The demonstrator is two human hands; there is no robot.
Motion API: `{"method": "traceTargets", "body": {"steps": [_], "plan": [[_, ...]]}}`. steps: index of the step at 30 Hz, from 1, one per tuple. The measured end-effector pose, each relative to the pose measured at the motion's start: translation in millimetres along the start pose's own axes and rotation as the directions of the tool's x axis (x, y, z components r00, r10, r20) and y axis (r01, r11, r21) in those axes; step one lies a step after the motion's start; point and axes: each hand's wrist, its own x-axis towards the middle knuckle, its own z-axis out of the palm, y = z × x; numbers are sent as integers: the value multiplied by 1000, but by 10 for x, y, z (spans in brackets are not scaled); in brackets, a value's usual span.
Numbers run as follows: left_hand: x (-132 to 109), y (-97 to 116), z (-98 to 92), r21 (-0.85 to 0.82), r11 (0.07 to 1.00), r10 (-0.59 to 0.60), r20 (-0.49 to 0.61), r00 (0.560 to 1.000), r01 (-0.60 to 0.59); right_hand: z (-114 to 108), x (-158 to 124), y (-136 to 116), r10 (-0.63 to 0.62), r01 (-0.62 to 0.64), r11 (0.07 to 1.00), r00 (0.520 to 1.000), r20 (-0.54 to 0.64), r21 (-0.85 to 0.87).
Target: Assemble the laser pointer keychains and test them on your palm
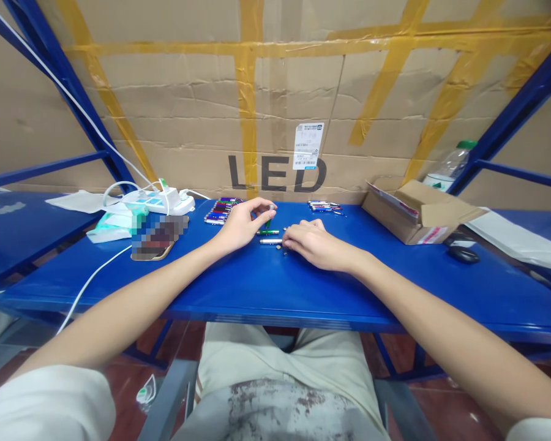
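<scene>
Two bare hands meet over the middle of the blue table (257, 288), nearer its back edge than its front. The left hand (252, 220) is raised a little, thumb and forefinger brought together on a small shiny piece (272, 207), too small to identify. The right hand (314, 244) is low, fingers bent downward; its tips reach the right end of a silver tube (270, 241), pen-like and lying on the table, but whether they grip anything I cannot tell. Just behind that lies a green tube (269, 233), and a few loose small parts (278, 247) lie in front, beside the right fingertips.

Farther out, a row of coloured tubes (215, 215) lies neatly side by side toward the back edge, left of the hands; a smaller group (324, 207) sits near that edge on the right. I judge the work partly through: two orderly sets are laid aside, while the silver and green tubes and the loose parts remain to be dealt with. Which set is finished, I cannot tell.

Toward the table's left end are a phone (152, 252) and a power strip (163, 202); toward the right, an opened cardboard box (399, 222) and a black mouse (463, 254).
</scene>
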Motion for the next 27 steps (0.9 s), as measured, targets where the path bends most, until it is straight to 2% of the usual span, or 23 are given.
{"method": "traceTargets", "body": {"steps": [6,21,27], "plan": [[0,10,-1,-2,1000,2,-2,1000,-2,-54,-10,9,-76,69,995,992,97,72],[6,15,-4,-8,1000,0,12,1000,0,-80,-6,19,-64,64,998,997,51,-1],[0,24,-10,-36,999,-15,35,999,16,-152,-31,38,-39,39,999,995,89,0]]}}
